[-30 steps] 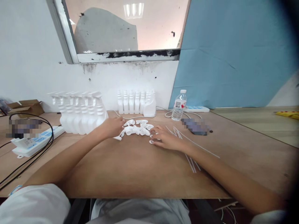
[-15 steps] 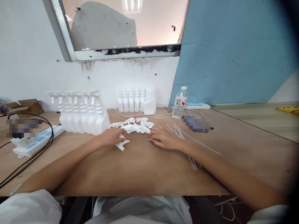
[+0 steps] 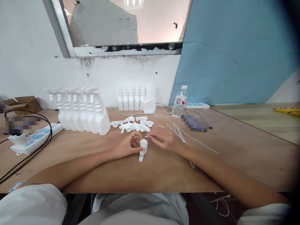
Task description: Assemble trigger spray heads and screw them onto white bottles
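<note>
A white trigger spray head (image 3: pixel 143 144) is gripped in my left hand (image 3: pixel 128 146), its round collar turned up and its other end pointing down toward me. My right hand (image 3: pixel 165 137) is closed in a pinch on a thin white tube (image 3: pixel 146 136). Only the tube's short tip shows, close above the collar and apart from it; the rest is hidden by the hand. Just beyond both hands lies a loose pile of white spray heads (image 3: pixel 134 126). More thin white tubes (image 3: pixel 197 142) lie on the table beside and under my right forearm.
White bottles with spray heads (image 3: pixel 82 115) stand in a row at left. Other white bottles (image 3: pixel 137 99) stand against the wall. A water bottle (image 3: pixel 179 103) and a blurred dark item (image 3: pixel 194 122) are at right. A power strip (image 3: pixel 35 139) with black cables lies at left.
My left hand has brought the spray head from beside the pile toward the middle and turned its collar up. My right hand, with the tube tip, has moved slightly closer to it.
</note>
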The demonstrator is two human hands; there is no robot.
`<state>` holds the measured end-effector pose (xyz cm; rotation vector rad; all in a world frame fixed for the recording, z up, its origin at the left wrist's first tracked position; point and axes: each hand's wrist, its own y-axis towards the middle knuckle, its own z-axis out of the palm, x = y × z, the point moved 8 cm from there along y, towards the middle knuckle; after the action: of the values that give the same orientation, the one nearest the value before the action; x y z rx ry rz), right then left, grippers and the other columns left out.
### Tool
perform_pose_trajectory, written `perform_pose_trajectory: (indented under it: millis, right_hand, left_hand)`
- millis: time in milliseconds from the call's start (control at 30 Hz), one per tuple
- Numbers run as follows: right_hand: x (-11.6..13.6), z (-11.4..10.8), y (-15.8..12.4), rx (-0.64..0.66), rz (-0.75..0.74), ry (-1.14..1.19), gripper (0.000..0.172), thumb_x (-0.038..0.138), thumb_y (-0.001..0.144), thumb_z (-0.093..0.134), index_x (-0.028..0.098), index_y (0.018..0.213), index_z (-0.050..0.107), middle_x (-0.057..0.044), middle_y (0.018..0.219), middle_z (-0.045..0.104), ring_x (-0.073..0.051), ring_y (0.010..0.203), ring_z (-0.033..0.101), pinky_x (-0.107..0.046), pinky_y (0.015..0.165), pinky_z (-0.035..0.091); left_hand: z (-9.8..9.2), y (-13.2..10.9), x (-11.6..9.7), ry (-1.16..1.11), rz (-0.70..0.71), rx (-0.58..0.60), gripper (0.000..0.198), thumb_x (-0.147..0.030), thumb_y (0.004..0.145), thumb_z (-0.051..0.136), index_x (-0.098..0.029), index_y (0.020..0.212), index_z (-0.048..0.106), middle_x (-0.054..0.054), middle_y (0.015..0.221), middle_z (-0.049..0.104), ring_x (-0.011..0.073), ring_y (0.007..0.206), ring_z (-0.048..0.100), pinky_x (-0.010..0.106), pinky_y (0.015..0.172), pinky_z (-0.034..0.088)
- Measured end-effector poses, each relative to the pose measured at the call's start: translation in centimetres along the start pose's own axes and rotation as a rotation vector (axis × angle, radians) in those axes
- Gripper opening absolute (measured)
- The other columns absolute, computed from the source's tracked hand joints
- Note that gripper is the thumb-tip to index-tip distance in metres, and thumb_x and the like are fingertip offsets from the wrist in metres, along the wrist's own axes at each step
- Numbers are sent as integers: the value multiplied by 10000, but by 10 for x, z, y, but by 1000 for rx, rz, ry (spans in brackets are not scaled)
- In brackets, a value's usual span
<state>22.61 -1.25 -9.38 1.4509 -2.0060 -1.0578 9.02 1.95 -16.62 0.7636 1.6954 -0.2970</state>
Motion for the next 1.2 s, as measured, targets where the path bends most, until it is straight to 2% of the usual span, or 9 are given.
perform_pose_trajectory:
  millis: [100, 233, 333, 433, 567, 700, 867, 1067, 1200]
  right_hand:
    - [15, 7, 1, 55, -96, 46, 112, 135, 919, 546, 182, 974, 631, -70, 887, 725, -163, 812, 662, -309, 725, 507]
    - [16, 14, 0, 179, -64, 201, 134, 144, 925, 537, 156, 1011, 640, -110, 973, 683, -163, 883, 645, -292, 769, 527]
    - [14, 15, -1, 243, -15, 283, 162, 195, 923, 573, 165, 1073, 626, -116, 1021, 656, -167, 938, 636, -298, 826, 525]
    - [10, 20, -4, 290, 40, 321, 217, 267, 904, 629, 171, 1095, 595, -121, 1054, 633, -177, 973, 626, -305, 849, 521]
    - [4, 27, -7, 312, 98, 294, 208, 319, 889, 653, 178, 1026, 585, -116, 1064, 620, -181, 955, 624, -313, 837, 515]
    - [1, 30, -10, 338, 85, 312, 159, 282, 916, 616, 181, 1039, 611, -117, 1120, 608, -179, 1013, 614, -316, 885, 501]
    - [-2, 32, -12, 329, 106, 344, 134, 255, 958, 546, 184, 994, 654, -102, 1083, 599, -157, 979, 609, -298, 862, 503]
    - [0, 35, -10, 318, 150, 378, 169, 260, 974, 513, 178, 986, 660, -102, 1058, 591, -161, 974, 602, -304, 858, 505]
    - [1, 35, -9, 302, 124, 342, 192, 247, 984, 481, 167, 969, 655, -94, 984, 600, -155, 886, 600, -286, 791, 511]
  left_hand:
    - [1, 0, 0, -13, 50, 21, 500, -368, 799, 739, -189, 1122, 402, 43, 951, 615, 127, 771, 581, 255, 676, 437]
    - [2, 0, 1, 54, 86, 43, 471, -398, 837, 696, -202, 1132, 387, 26, 906, 616, 115, 713, 569, 247, 650, 441]
    - [2, -3, -7, 234, 147, 52, 370, -414, 872, 638, -184, 1074, 432, 19, 838, 603, 120, 685, 556, 243, 623, 440]
    - [2, -7, -17, 482, 234, 76, 281, -397, 921, 551, -167, 1077, 504, 40, 866, 606, 123, 674, 535, 257, 632, 453]
    - [4, -13, -25, 671, 377, 147, 316, -339, 919, 533, -183, 1192, 496, 64, 1005, 630, 151, 772, 575, 296, 759, 480]
    - [3, -14, -27, 738, 444, 172, 460, -385, 878, 608, -190, 1265, 456, 90, 1176, 623, 199, 979, 610, 318, 896, 467]
    - [5, -14, -27, 792, 448, 224, 570, -511, 816, 683, -212, 1256, 477, 100, 1346, 550, 236, 1143, 575, 323, 947, 447]
    - [-1, -7, -16, 813, 328, 157, 394, -519, 910, 570, -196, 1134, 555, 80, 1161, 635, 174, 926, 625, 266, 781, 470]
    - [-2, -3, -11, 795, 325, 150, 389, -516, 923, 550, -197, 1145, 565, 80, 1148, 638, 177, 962, 622, 262, 808, 469]
